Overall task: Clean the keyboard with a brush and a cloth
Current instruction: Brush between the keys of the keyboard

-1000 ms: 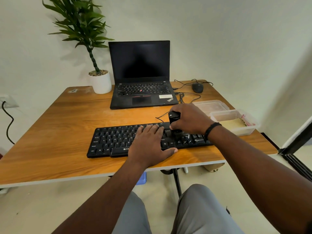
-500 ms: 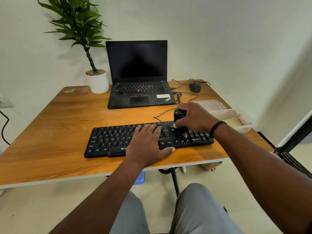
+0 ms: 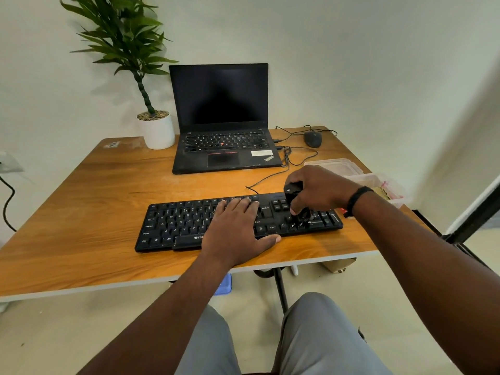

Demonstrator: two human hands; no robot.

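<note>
Bkgd: plain pale wall (image 3: 351, 63) behind and to the right, evenly lit, soft plant shadow on it. Wood-top table (image 3: 81, 212) w/ pale edge strip, dark metal leg (image 3: 280, 288) under centre. Floor (image 3: 40, 334) pale, smooth. Wall socket (image 3: 8, 165) at far left, black cable (image 3: 6, 204) hanging from it. Dark door frame (image 3: 476, 215) at right edge. Small blue item (image 3: 224, 284) on floor under table; can't tell what.

The laptop (image 3: 224, 136) carries the brand "ThinkPad" on its near right corner. The keyboard (image 3: 189, 226) shows "ZEB" on its near edge; key letters are readable.
</note>
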